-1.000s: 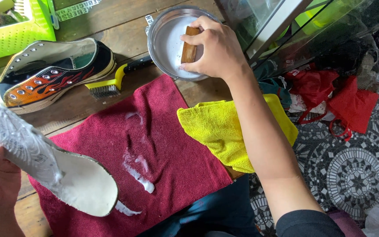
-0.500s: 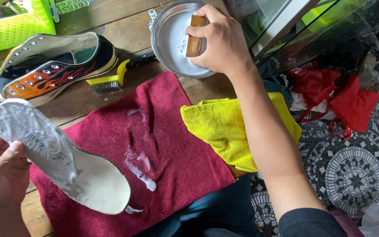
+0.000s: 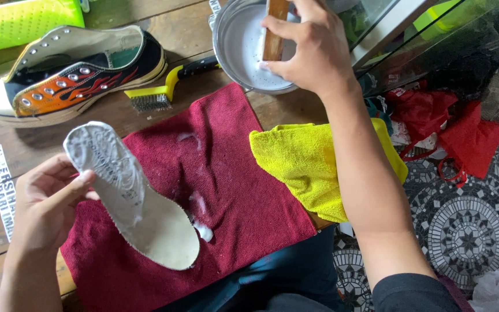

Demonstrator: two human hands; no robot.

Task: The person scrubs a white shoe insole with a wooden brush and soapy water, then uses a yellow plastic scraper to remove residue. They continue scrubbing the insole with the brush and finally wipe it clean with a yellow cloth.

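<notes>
My left hand (image 3: 50,199) holds a white shoe insole (image 3: 131,193) by its heel end, tilted above a dark red towel (image 3: 226,190) smeared with white foam. My right hand (image 3: 310,49) grips a wooden-handled brush (image 3: 275,29) and dips it into a grey metal bowl (image 3: 235,46) of soapy water at the top. The brush's bristles are hidden inside the bowl.
A black sneaker with flame print (image 3: 73,75) lies at the upper left beside a yellow-handled wire brush (image 3: 166,89). A yellow cloth (image 3: 310,164) sits right of the towel. A green basket (image 3: 24,23) is at the top left; red bags (image 3: 446,127) lie on the patterned floor.
My left hand has lifted the insole up and to the right over the towel. My right hand stays at the bowl with the brush, shifted slightly.
</notes>
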